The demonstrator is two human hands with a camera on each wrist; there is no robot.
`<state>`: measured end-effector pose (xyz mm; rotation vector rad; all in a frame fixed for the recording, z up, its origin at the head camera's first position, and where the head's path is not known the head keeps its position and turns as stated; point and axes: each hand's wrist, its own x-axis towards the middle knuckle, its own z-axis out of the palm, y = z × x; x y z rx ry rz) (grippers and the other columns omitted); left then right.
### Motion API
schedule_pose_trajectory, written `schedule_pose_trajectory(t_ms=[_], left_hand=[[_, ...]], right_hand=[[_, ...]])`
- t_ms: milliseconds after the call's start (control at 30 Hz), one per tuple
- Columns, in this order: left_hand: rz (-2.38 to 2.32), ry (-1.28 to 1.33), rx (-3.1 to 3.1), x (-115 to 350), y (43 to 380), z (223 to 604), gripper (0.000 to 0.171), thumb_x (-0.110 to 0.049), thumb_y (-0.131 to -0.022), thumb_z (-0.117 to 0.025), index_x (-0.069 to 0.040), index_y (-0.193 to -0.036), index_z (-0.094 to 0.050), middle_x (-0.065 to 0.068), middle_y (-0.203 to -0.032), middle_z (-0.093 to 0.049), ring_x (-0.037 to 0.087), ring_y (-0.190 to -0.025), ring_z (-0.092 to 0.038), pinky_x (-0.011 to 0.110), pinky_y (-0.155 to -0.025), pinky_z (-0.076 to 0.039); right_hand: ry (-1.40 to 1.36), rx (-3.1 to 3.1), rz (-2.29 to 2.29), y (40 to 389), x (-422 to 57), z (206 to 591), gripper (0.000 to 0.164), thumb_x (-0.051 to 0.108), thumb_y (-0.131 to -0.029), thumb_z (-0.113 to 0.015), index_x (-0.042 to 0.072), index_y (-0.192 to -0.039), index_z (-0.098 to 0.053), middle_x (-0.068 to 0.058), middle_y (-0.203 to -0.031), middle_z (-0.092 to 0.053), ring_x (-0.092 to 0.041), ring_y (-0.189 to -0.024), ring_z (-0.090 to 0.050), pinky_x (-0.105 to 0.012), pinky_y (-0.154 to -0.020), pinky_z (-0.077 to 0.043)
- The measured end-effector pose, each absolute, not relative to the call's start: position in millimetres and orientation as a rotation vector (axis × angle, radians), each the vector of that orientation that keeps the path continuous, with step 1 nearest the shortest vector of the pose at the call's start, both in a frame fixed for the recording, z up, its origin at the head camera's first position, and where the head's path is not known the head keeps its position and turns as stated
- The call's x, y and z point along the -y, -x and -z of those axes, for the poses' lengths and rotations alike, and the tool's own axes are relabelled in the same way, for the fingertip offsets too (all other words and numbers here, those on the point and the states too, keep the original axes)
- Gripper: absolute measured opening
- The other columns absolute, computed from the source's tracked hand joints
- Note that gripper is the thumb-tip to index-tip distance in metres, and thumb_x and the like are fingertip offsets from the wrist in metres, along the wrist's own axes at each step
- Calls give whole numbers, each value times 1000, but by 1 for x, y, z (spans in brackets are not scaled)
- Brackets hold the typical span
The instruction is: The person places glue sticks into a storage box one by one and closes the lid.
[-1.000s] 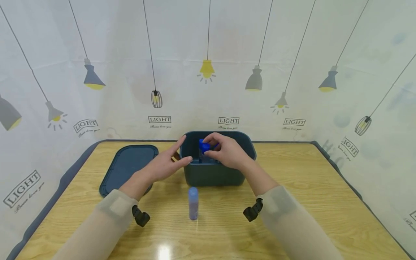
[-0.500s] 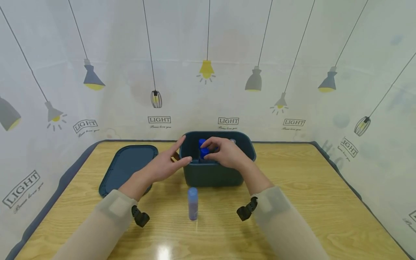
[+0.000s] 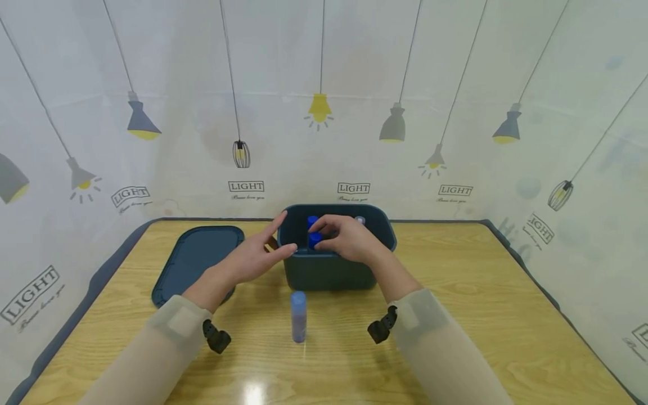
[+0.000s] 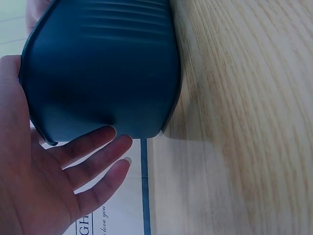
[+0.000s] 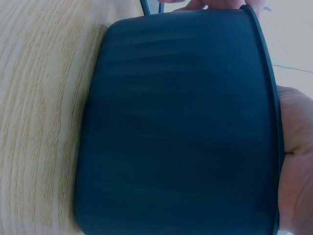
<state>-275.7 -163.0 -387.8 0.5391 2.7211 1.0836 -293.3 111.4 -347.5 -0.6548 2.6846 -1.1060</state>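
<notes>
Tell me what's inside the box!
A far blue cap, a near blue cap the right hand pinches, and something pale. That hand and the box hide the rest.

Head view's pretty evenly lit, one hot glare spot on the tabletop (image 3: 481, 281), closer in than the hands (image 3: 253, 260). Wide-angle stretch toward the edges. Both wrist views look bluish and soft, the bin (image 4: 107, 83) beside the hands goes murky, and the left one catches its soft shadow.
</notes>
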Motion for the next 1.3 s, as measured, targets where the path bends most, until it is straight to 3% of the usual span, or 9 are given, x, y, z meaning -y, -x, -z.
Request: schedule_pose_trajectory(t_ms=[533,1300], left_hand=[[-1074,-524,-2730,163,276,390,91,-80,-103,-51,-53,-174,0,11,-135,-66,29,-118,-67,45,-89,-59],[-1093,-528,-2710,163,275,388,92,-80,-103,-51,-52,-174,1,11,-134,-66,29,-120,-67,49,-93,-58]], right_hand=[[636,-2677,1119,290,-112,346,33,24,-104,-79,26,-137,-74,-7,-134,-72,-30,-126,-69,-51,-105,-58],[749,-2730,1245,286,-118,348,44,35,-103,-80,27,-145,-70,1,-143,-72,-24,-110,-69,-39,-80,-60]])
